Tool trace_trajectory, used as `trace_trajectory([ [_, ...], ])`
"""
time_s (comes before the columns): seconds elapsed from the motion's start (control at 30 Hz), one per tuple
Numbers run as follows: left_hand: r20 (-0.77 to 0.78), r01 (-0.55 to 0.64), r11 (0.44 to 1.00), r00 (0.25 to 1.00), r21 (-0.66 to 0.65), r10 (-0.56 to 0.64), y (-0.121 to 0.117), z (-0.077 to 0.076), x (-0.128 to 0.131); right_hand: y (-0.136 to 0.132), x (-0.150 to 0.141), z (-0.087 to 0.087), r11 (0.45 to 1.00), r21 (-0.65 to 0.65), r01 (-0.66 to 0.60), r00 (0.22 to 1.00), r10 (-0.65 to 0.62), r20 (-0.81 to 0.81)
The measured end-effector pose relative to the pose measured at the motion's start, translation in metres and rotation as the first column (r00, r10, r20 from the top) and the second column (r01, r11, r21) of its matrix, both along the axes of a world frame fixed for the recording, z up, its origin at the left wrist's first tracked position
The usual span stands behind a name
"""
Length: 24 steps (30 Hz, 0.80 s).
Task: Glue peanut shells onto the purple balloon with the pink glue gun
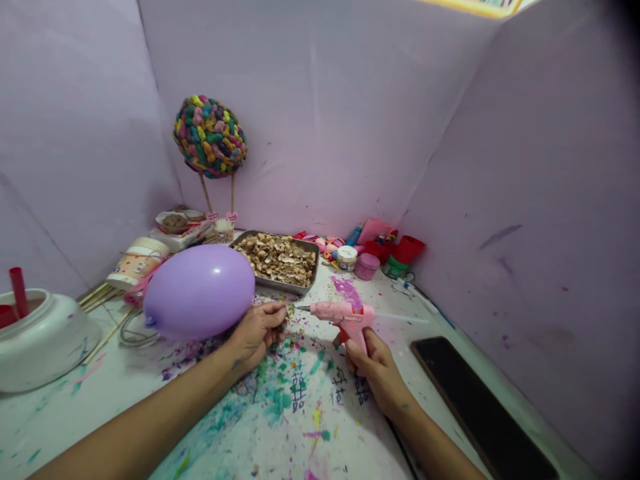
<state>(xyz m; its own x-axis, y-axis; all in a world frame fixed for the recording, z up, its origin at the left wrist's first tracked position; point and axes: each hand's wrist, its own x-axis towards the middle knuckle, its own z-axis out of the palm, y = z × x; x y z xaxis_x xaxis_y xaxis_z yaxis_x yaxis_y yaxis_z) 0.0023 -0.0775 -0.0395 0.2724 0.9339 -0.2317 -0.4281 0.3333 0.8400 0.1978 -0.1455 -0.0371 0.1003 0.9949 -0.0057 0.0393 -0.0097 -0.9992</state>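
My right hand [373, 363] is wrapped round the handle of a pink hot glue gun [345, 315], its nozzle pointing left and a clear glue stick [403, 319] poking out of the back. Between the fingertips of my left hand [257, 333] is pinched a small piece of nutshell [290, 310], right at the nozzle tip; whether the two touch I cannot tell. A purple balloon [200, 293] lies just left of that hand. Behind both hands sits a metal tray [305, 289] heaped with brown nutshells [277, 259].
At the back left stands a balloon-shaped model covered in colourful shells [210, 137] on sticks. Paper cups [137, 260] and a white pot [45, 340] are at left. Paint jars [367, 266] stand behind the glue gun. A black phone [475, 400] lies at right on the paint-stained table [225, 427].
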Motion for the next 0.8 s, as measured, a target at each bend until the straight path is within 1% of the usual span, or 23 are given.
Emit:
trace_trajectory([
  [0.1, 0.011, 0.004, 1.000, 1.000, -0.008, -0.004, -0.002, 0.002, 0.001, 0.003, 0.000, -0.003, 1.000, -0.009, 0.028, 0.999, -0.029, -0.030],
  [0.17, 0.014, 0.020, 1.000, 1.000, -0.019, -0.019, -0.005, 0.003, 0.002, 0.011, 0.002, -0.005, 0.999, -0.023, 0.048, 0.997, -0.050, -0.061],
  [0.27, 0.022, 0.058, 0.998, 0.998, -0.028, -0.058, -0.010, 0.008, 0.004, 0.036, 0.010, -0.006, 0.996, -0.060, 0.069, 0.992, -0.075, -0.106],
  [0.33, 0.029, 0.077, 0.997, 0.997, -0.022, -0.076, -0.014, 0.017, 0.004, 0.059, 0.015, -0.005, 0.992, -0.102, 0.074, 0.990, -0.086, -0.108],
  [0.37, 0.034, 0.081, 0.997, 0.996, -0.017, -0.080, -0.016, 0.023, 0.003, 0.072, 0.018, -0.005, 0.989, -0.130, 0.077, 0.991, -0.090, -0.096],
  [0.43, 0.053, 0.084, 0.996, 0.995, 0.002, -0.084, -0.020, 0.041, -0.001, 0.095, 0.020, -0.004, 0.979, -0.186, 0.087, 0.994, -0.099, -0.054],
  [0.5, 0.089, 0.076, 0.996, 0.993, 0.052, -0.080, -0.023, 0.064, -0.011, 0.114, 0.021, -0.005, 0.969, -0.223, 0.102, 0.995, -0.104, 0.003],
  [0.57, 0.107, 0.032, 0.987, 0.993, 0.159, -0.050, -0.025, 0.090, -0.026, 0.126, 0.022, -0.007, 0.963, -0.239, 0.124, 0.991, -0.109, 0.075],
  [0.63, 0.141, -0.086, 0.959, 0.989, 0.269, 0.049, -0.024, 0.113, -0.046, 0.131, 0.024, -0.006, 0.961, -0.232, 0.153, 0.980, -0.118, 0.160],
  [0.7, 0.188, -0.220, 0.913, 0.969, 0.345, 0.162, -0.020, 0.130, -0.068, 0.130, 0.028, 0.000, 0.966, -0.193, 0.173, 0.961, -0.123, 0.246],
  [0.73, 0.199, -0.271, 0.891, 0.957, 0.365, 0.209, -0.018, 0.136, -0.079, 0.129, 0.029, 0.005, 0.972, -0.160, 0.173, 0.951, -0.123, 0.282],
  [0.8, 0.213, -0.374, 0.841, 0.926, 0.391, 0.313, -0.011, 0.143, -0.098, 0.124, 0.027, 0.018, 0.987, -0.072, 0.143, 0.938, -0.112, 0.327],
])
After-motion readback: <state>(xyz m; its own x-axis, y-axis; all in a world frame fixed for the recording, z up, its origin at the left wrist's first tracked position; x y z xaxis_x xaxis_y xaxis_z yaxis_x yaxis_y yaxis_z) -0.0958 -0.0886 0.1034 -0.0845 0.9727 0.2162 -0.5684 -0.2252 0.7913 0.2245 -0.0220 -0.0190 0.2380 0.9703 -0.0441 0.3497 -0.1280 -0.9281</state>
